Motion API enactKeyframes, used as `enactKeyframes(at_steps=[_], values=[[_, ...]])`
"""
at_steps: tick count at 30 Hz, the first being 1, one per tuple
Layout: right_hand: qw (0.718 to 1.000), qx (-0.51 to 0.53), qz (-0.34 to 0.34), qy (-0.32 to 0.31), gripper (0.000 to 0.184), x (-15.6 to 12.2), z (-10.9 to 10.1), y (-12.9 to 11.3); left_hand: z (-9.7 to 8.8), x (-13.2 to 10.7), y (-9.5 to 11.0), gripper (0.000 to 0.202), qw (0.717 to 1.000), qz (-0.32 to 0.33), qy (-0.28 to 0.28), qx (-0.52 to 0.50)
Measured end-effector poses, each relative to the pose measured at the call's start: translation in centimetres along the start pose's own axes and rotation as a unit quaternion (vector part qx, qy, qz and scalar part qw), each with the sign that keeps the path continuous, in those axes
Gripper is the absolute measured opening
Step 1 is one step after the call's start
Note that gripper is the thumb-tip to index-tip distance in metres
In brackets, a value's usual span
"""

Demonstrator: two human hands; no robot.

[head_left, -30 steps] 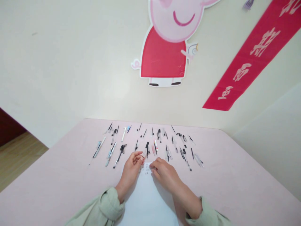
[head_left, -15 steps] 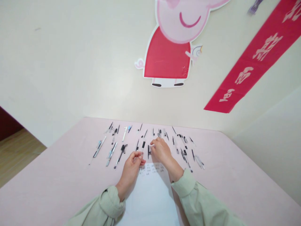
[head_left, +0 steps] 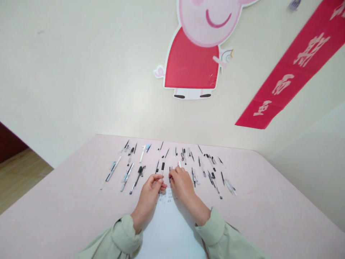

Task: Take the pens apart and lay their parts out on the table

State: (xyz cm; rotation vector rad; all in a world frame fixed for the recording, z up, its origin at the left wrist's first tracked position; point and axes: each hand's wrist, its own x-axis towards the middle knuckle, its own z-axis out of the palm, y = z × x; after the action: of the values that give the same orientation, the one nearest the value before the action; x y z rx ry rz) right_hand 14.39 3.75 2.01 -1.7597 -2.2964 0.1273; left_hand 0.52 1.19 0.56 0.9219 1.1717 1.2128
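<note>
My left hand (head_left: 149,192) rests at the top left corner of a white sheet of paper (head_left: 171,230), its fingers pinched on a small pen part that I cannot name. My right hand (head_left: 183,183) lies just to its right, fingers curled round a thin pale pen piece whose tip pokes out above the knuckles. Both hands almost touch. Right above them a black pen part (head_left: 162,168) lies on the pink table (head_left: 67,208). Several pens and loose pen parts (head_left: 126,176) are spread in rows across the table beyond the hands.
More pen parts (head_left: 215,180) lie to the right of my hands. The table meets a cream wall bearing a cartoon pig cutout (head_left: 196,54) and a red banner (head_left: 291,68). Wooden floor (head_left: 18,172) shows at the left.
My right hand reached forward into the row of pen parts, then drew back beside my left hand with a pale piece in its fingers. My left hand barely moved.
</note>
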Motion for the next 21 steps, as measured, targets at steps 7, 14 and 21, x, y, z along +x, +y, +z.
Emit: enactKeyframes(at_steps=[7,14,21], values=[[0.998,0.012,0.037,0.052,0.009,1.3,-0.9,0.8,0.2,-0.1,0.0,0.024,1.0,-0.005,0.002,-0.004],[0.992,-0.023,0.115,-0.037,0.019,6.3,-1.2,0.9,-0.1,0.2,-0.7,0.02,1.0,0.013,-0.014,0.006],[0.981,0.022,0.17,-0.089,0.015,9.0,0.2,-0.6,0.0,0.1,-0.1,0.019,1.0,0.013,-0.014,-0.005]])
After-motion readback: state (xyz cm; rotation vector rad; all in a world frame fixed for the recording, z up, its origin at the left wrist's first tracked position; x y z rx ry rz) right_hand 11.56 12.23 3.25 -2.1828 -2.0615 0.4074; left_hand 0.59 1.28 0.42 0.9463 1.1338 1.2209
